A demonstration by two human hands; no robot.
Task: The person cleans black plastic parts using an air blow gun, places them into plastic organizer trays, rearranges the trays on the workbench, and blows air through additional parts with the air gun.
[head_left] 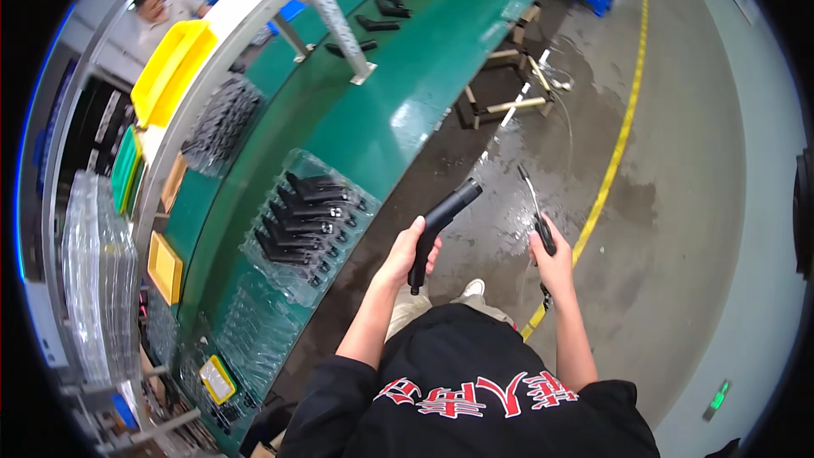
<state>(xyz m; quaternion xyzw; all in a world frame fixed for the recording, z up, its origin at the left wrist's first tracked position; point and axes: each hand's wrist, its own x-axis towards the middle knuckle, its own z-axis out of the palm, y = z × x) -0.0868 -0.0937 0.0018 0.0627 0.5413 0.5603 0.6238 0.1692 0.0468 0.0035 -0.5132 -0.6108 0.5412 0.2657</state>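
Note:
My left hand (405,256) is wrapped round a bent black tubular handle (443,225), held tilted in front of my body. Its wide end points up and to the right, and a narrow stub sticks out at the bottom. To the right, my right hand (553,256) grips an air blow gun (544,233) with a black body and a thin metal nozzle. The nozzle angles up and to the left, apart from the handle. Left of my left hand, a clear plastic tray (360,197) on the bench holds several similar black handles (309,225).
A long green workbench (365,140) runs along my left, with more black handles (377,24) farther up. Clear stacked trays (102,280) and a yellow bin (174,68) are at the left. Metal posts (331,21) rise from the bench. A person (165,13) is beyond it. A yellow line (612,170) crosses the wet floor.

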